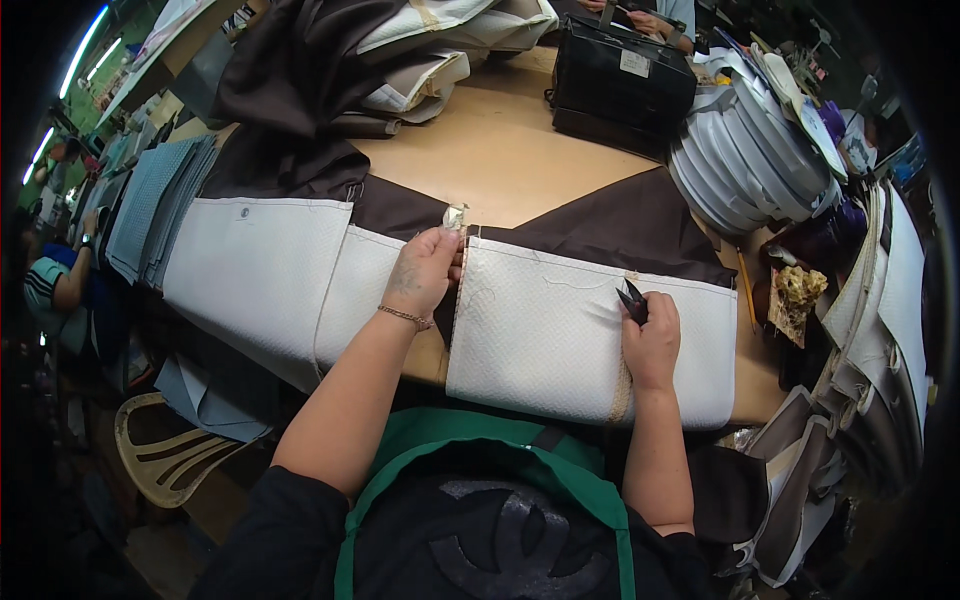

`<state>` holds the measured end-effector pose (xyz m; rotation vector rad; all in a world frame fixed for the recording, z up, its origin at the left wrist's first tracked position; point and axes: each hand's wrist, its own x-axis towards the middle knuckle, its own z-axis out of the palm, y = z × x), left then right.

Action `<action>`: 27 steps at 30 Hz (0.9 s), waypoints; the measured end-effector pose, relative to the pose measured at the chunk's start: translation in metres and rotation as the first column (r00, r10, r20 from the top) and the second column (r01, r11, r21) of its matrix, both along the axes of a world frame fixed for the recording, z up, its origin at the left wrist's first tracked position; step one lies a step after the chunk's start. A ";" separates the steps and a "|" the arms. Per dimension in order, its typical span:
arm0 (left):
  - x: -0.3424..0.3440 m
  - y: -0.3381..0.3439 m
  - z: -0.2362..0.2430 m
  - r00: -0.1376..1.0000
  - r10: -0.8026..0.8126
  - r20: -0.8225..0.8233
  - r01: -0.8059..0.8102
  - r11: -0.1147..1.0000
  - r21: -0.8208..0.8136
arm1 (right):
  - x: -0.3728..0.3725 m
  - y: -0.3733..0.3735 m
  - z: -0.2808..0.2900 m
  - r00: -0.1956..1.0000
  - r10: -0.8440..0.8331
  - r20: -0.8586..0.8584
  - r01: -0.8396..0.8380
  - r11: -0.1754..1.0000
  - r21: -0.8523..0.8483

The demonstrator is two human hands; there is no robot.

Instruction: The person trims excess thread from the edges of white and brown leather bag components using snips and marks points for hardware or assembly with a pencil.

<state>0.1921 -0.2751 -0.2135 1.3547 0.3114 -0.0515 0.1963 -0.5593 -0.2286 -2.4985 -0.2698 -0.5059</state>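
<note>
A white textured fabric panel (540, 330) with a dark brown fabric strip (620, 225) along its top lies before me, over the table's near edge. My left hand (420, 270) is closed at the panel's upper left edge. A small pale, crumpled-looking piece (455, 215) shows at its fingertips; whether it is wrapped on a finger or held, I cannot tell. In my right hand (652, 335) are black thread snips (632, 300), blades pointing up and left near the panel's top seam. Loose threads trail from the seam. Another white panel (260, 270) of the same kind spreads out to the left.
Dark fabric and white pieces (430, 90) are heaped at the back left. A black box-shaped case (625, 85) stands behind, near another person's hands (650, 22). White curved pieces (745, 155) are stacked at right, grey-blue sheets (160, 205) at left. A plastic chair (150, 450) stands lower left.
</note>
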 end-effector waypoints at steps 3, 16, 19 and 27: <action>-0.001 0.003 0.006 0.998 -0.027 -0.053 0.026 1.000 -0.012 | 0.000 0.001 0.007 0.997 0.010 -0.073 -0.008 1.000 0.029; 0.026 0.015 0.010 0.973 -0.157 -0.168 0.177 0.978 0.112 | -0.009 0.066 0.020 0.930 0.330 -0.162 -0.329 0.944 0.035; 0.010 0.012 0.023 0.964 -0.101 -0.246 0.100 0.995 -0.014 | -0.008 0.065 0.003 0.969 0.242 -0.055 -0.244 0.970 -0.025; -0.007 0.008 0.008 0.994 0.002 -0.107 -0.008 0.999 -0.053 | -0.010 0.069 0.004 0.965 0.259 -0.034 -0.260 0.965 -0.020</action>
